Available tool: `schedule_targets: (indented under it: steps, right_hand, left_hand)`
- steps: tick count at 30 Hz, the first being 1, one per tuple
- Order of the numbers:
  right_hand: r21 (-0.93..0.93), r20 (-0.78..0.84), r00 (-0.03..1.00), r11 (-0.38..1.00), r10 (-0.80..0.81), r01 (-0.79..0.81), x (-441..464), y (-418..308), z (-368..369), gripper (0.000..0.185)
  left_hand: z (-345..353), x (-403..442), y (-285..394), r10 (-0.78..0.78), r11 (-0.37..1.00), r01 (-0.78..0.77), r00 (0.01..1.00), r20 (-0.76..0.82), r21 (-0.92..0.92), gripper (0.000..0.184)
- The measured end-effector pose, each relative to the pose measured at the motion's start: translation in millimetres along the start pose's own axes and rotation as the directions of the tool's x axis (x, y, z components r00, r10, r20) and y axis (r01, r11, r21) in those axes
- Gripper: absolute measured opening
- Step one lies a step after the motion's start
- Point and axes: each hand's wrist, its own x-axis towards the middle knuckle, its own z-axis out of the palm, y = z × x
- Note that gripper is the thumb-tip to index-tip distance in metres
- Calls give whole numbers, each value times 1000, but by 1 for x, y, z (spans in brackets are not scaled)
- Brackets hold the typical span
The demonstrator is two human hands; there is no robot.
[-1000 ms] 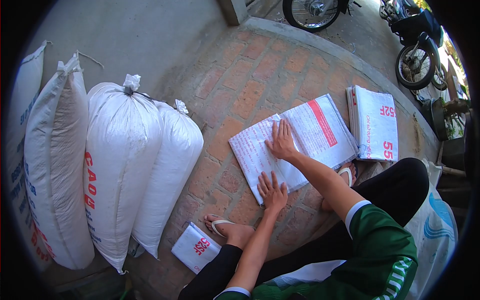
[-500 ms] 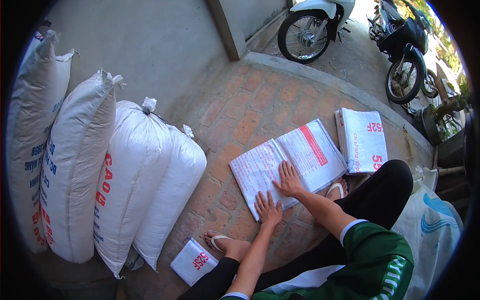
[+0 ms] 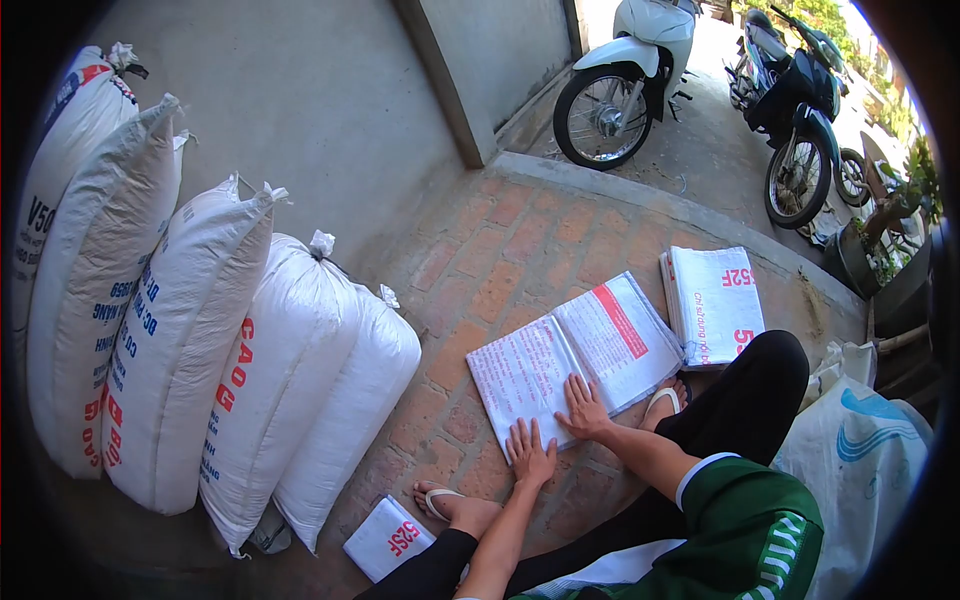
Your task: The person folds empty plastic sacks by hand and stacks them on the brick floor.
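Note:
A white woven sack with red print lies flat on the brick floor, a crease down its middle and a red band on its far half. My left hand rests palm down on its near edge, fingers spread. Just to the right, my right hand also presses flat on the sack beside the crease. More layers show under the sack's right edge. Beyond my right foot sits a stack of folded white sacks marked in red. Another folded sack lies by my left foot.
Several full, tied white sacks stand against the wall on the left. A white motorbike and a dark motorbike are parked beyond the low concrete ledge. A large white bag with blue marks lies at my right.
The camera view has tilted slightly, so the scene sits lower in the picture. Both hands stay flat on the sack in nearly the same places.

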Motion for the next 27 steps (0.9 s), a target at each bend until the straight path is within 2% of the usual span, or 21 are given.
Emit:
schedule_targets:
  steps: [4, 16, 22, 25, 27]
  right_hand:
    - [-1, -10, 1000, 1000, -8, 8, -8, 0, 1, 89]
    - [83, -54, 998, 996, -27, 32, -20, 2, -1, 86]
    - [85, -78, 997, 996, 5, 2, -20, -5, -1, 86]
    - [77, -81, 997, 997, 7, -1, -20, -6, 0, 86]
    - [79, -80, 997, 997, 10, -3, -20, -7, -1, 86]
  left_hand:
    - [-1, 0, 0, 1, 1000, -1, 1000, 21, 6, 79]
    - [-5, -4, -1, 57, 997, -68, 979, -194, -47, 64]
    - [-11, -9, -4, 26, 1000, -28, 972, -233, -8, 61]
    - [-17, -12, -4, -62, 998, 61, 967, -247, -10, 61]
    - [-16, -11, -10, -44, 999, 38, 966, -255, -29, 61]
